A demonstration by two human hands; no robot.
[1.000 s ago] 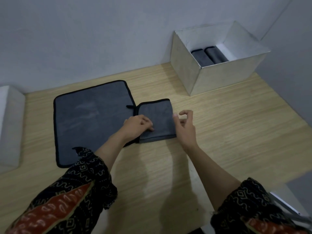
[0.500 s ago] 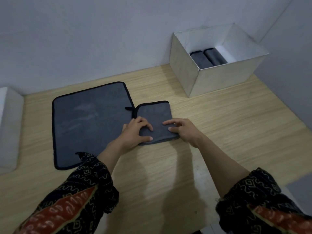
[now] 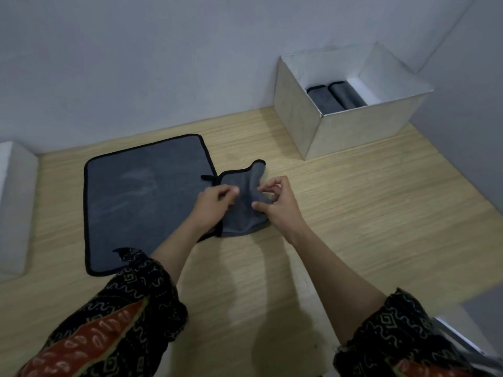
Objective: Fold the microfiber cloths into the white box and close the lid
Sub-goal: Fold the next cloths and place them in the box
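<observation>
A small folded grey cloth [image 3: 243, 210] with black edging lies mid-table, its right side lifted and curling up. My right hand [image 3: 277, 204] pinches that raised edge between thumb and fingers. My left hand [image 3: 215, 206] grips the cloth's left side. Under its left edge lies a larger grey cloth [image 3: 141, 197], spread flat. The open white box [image 3: 353, 126] stands at the back right, with two rolled grey cloths [image 3: 336, 96] inside against its left wall.
A white block [image 3: 15, 208] sits at the table's left edge. Grey walls close in behind and on the right. A metallic object [image 3: 468, 346] pokes in at the bottom right. Bare wood lies between the cloth and the box.
Both hands went from pressing the small cloth flat to gripping it. Its right side has been lifted off the table and now curls upward.
</observation>
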